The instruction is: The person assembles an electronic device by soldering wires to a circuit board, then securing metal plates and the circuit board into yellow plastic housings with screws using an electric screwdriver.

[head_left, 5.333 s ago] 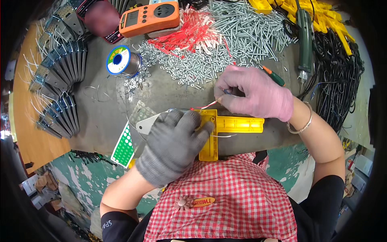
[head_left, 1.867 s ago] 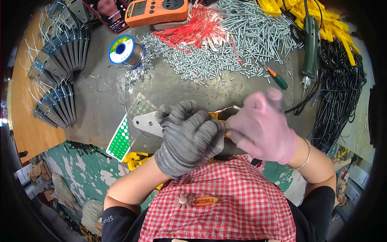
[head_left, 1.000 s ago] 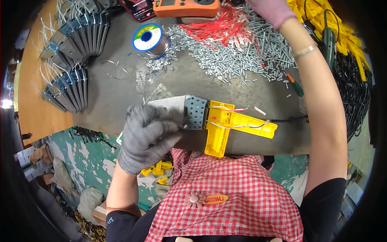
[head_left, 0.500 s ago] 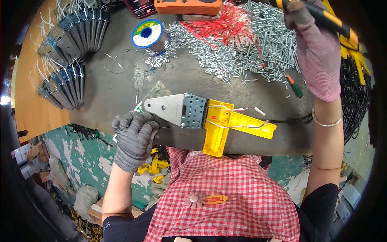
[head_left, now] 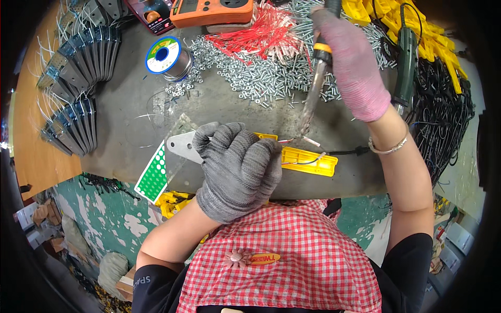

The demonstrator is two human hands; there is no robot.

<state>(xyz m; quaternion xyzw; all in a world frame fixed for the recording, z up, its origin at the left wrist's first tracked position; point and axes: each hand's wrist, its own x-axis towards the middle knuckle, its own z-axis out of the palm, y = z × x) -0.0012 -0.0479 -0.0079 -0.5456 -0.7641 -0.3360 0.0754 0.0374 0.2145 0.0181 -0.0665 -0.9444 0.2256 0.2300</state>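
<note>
My left hand, in a grey glove, is closed over the workpiece with its fingers curled; what they pinch is hidden. From under it show the rounded end of a grey metal plate and part of a yellow plastic housing. Thin wires with a white sleeve lie above the housing, and a black cable runs out to its right. My right hand, pink-gloved, grips a soldering iron. The iron points down, its tip at the wires; contact is too small to tell.
A solder spool stands left of loose screws and nuts and red wires. An orange meter is behind. Wired metal plates stand left; a green-dotted card overlaps the edge. Right are a corded green tool, yellow housings and black cables.
My left hand has moved right, from beside the metal plate to over the workpiece. My right hand has brought the soldering iron left, its tip now down at the wires. The view has shifted slightly.
</note>
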